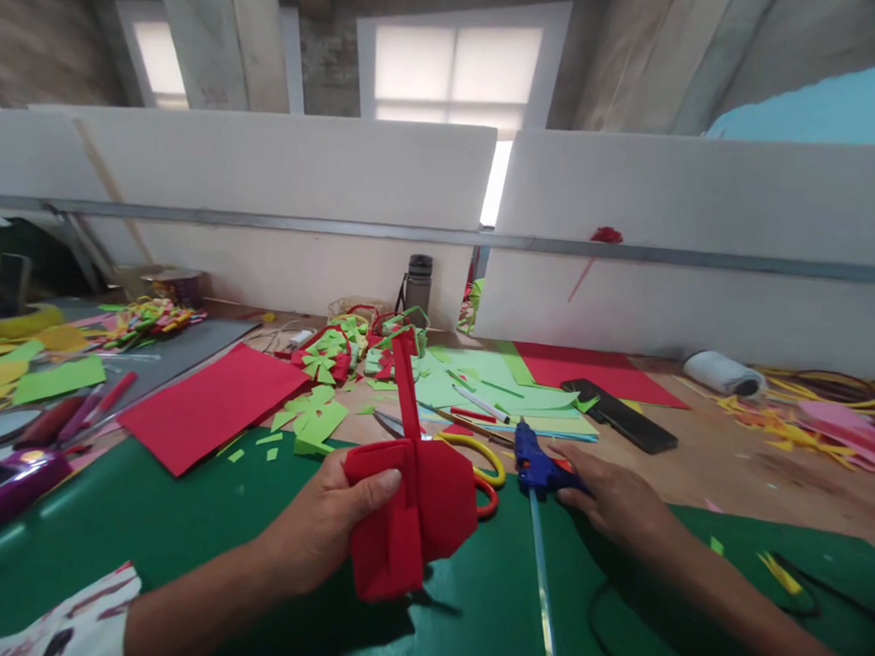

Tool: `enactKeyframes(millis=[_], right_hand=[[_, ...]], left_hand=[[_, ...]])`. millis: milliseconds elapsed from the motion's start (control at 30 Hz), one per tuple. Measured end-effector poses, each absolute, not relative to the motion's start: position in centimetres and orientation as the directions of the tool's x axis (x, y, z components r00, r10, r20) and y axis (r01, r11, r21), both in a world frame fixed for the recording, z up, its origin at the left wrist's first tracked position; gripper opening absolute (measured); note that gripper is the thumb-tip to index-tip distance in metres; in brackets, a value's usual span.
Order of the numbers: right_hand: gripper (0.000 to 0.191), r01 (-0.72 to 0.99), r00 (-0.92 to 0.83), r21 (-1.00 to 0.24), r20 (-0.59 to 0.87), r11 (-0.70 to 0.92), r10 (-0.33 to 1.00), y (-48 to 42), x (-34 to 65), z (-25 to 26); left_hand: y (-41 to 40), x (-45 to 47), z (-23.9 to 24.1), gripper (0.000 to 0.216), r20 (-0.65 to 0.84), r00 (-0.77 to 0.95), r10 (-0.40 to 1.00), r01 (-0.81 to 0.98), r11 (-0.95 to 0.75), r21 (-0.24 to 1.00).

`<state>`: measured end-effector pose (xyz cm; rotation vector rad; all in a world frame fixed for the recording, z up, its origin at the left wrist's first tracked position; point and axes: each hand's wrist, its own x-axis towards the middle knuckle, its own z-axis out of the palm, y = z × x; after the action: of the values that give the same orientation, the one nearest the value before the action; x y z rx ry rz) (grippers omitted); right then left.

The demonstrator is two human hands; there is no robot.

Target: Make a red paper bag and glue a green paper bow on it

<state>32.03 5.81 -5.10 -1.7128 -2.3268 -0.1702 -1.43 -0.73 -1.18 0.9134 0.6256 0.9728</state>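
My left hand (324, 521) is closed on a folded red paper piece (411, 511), thumb on its front, holding it above the green mat (183, 520). A narrow red strip (404, 385) rises upright from the fold. My right hand (615, 500) rests on the mat, its fingers around the handle of a blue glue gun (537, 463). The clear glue stick (543, 574) trails from the gun toward me. Scissors with yellow and red handles (475, 460) lie just behind the red paper.
A red sheet (209, 405) and green paper scraps (314, 414) lie on the left. Light green sheets (507, 394), pens, a black phone (622, 413) and a white roll (722, 372) lie further back. Finished red-and-green paper pieces (353, 349) and a grey bottle (417, 284) stand near white partition boards.
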Motion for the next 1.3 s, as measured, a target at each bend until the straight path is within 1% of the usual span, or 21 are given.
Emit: enactKeyframes(millis=[67, 167, 267, 333, 367, 400, 500, 600, 700, 733, 800, 867, 967, 1033, 1100, 1167, 1233, 1300], right_hand=[[0.045, 0.928, -0.294, -0.148, 0.269, 0.341, 0.917, 5.9, 31.7, -4.5], [0.038, 0.868, -0.279, -0.327, 0.300, 0.373, 0.912, 5.7, 31.3, -2.8], [0.040, 0.819, -0.174, -0.483, 0.308, 0.311, 0.935, 5.0, 30.8, -1.1], [0.044, 0.789, -0.093, -0.563, 0.290, 0.248, 0.953, 4.1, 30.0, -0.3], [0.045, 0.771, -0.065, -0.596, 0.280, 0.227, 0.958, 3.5, 29.6, -0.1], [0.047, 0.751, -0.076, -0.620, 0.263, 0.229, 0.962, 2.8, 29.0, 0.1], [0.048, 0.626, -0.129, -0.722, 0.277, 0.294, 0.952, 0.6, 27.6, 0.2], [0.041, 0.570, -0.193, -0.768, 0.219, 0.291, 0.956, -1.4, 26.8, -0.3], [0.038, 0.506, -0.229, -0.831, 0.128, 0.231, 0.965, -2.9, 25.9, -0.8], [0.039, 0.464, -0.207, -0.860, 0.129, 0.214, 0.970, -3.3, 25.5, -0.9], [0.043, 0.353, -0.181, -0.917, 0.126, 0.184, 0.975, -3.7, 24.4, -1.0], [0.044, 0.227, -0.186, -0.967, 0.078, 0.120, 0.979, -3.8, 23.4, -1.0], [0.048, 0.090, -0.217, -0.996, 0.006, 0.026, 0.976, -3.7, 22.6, -1.2], [0.047, 0.105, -0.224, -0.992, 0.046, 0.071, 0.973, -3.7, 22.7, -1.4], [0.045, 0.225, -0.214, -0.960, 0.121, 0.169, 0.969, -3.8, 23.0, -1.4], [0.043, 0.382, -0.197, -0.893, 0.172, 0.237, 0.965, -3.9, 23.3, -1.3], [0.040, 0.494, -0.174, -0.833, 0.186, 0.249, 0.967, -3.8, 23.6, -1.1], [0.036, 0.541, -0.150, -0.805, 0.191, 0.242, 0.970, -3.6, 23.7, -1.0]], left_hand=[[-0.8, -1.3, -1.1, 0.043, -0.052, 0.428, 0.902, -0.444, 0.260, 0.857], [-0.7, -1.1, -1.1, 0.040, -0.047, 0.396, 0.917, -0.499, 0.258, 0.827], [-0.6, -0.9, -1.1, 0.038, -0.059, 0.383, 0.922, -0.548, 0.279, 0.788], [-0.6, -0.8, -1.1, 0.039, -0.086, 0.363, 0.928, -0.560, 0.291, 0.775], [-0.6, -0.8, -1.1, 0.040, -0.104, 0.350, 0.931, -0.561, 0.297, 0.773], [-0.6, -0.8, -1.1, 0.040, -0.118, 0.334, 0.935, -0.562, 0.298, 0.771], [-0.6, -0.7, -1.1, 0.039, -0.157, 0.290, 0.944, -0.572, 0.303, 0.763], [-0.6, -0.6, -1.3, 0.038, -0.165, 0.287, 0.944, -0.559, 0.305, 0.771], [-0.6, -0.8, -1.5, 0.037, -0.113, 0.344, 0.932, -0.490, 0.281, 0.825], [-0.6, -0.9, -1.5, 0.036, -0.097, 0.363, 0.927, -0.465, 0.270, 0.843], [-0.6, -1.0, -1.6, 0.033, -0.077, 0.380, 0.922, -0.426, 0.248, 0.870], [-0.7, -1.1, -1.7, 0.029, -0.070, 0.378, 0.923, -0.404, 0.233, 0.884], [-0.8, -1.1, -1.7, 0.029, -0.095, 0.369, 0.925, -0.425, 0.258, 0.868], [-0.6, -1.0, -1.2, 0.031, -0.120, 0.336, 0.934, -0.494, 0.283, 0.822], [-0.3, -1.1, -0.4, 0.029, -0.147, 0.262, 0.954, -0.594, 0.280, 0.755], [0.1, -1.4, 0.6, 0.025, -0.184, 0.188, 0.965, -0.681, 0.263, 0.683], [0.4, -2.0, 1.7, 0.024, -0.223, 0.153, 0.963, -0.723, 0.263, 0.639], [0.7, -2.5, 2.5, 0.024, -0.247, 0.121, 0.961, -0.741, 0.253, 0.621]])
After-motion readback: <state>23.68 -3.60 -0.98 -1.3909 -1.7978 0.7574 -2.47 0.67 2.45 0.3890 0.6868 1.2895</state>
